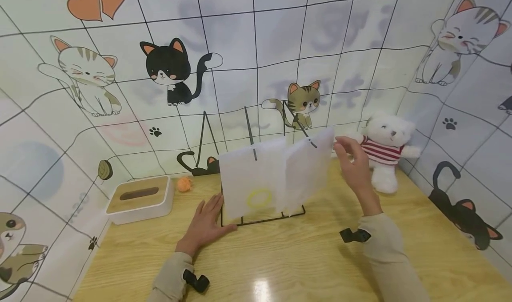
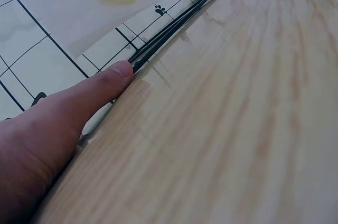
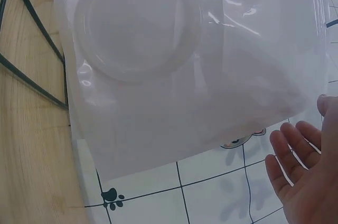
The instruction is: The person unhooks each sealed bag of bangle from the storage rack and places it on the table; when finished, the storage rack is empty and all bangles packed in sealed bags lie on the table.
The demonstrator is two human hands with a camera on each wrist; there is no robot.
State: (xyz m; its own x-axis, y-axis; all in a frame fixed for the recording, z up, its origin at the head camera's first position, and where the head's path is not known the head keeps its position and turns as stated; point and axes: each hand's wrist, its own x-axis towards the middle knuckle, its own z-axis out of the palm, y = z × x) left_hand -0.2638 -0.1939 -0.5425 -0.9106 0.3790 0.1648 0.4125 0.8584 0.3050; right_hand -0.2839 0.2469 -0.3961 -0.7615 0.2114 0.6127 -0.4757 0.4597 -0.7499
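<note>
A translucent white plastic bag (image 1: 248, 177) hangs on a black wire rack (image 1: 272, 219), its right part spread outward. A yellow ring (image 1: 259, 199) shows on its left part, and the right wrist view has a pale ring (image 3: 84, 34) on the bag. My left hand (image 1: 206, 222) lies on the table at the rack's lower left corner, fingers spread. In the left wrist view its thumb (image 2: 108, 82) touches the base wire. Beside the bag's upper right corner is my right hand (image 1: 355, 165), loosely bent, with nothing gripped in its fingers.
A white tissue box (image 1: 140, 208) with a wooden lid stands at the left, next to a small orange ball (image 1: 184, 184). Behind my right hand sits a white teddy bear (image 1: 386, 151) in a striped shirt. Cat-patterned sheeting (image 1: 232, 40) backs the wooden table (image 1: 296, 262).
</note>
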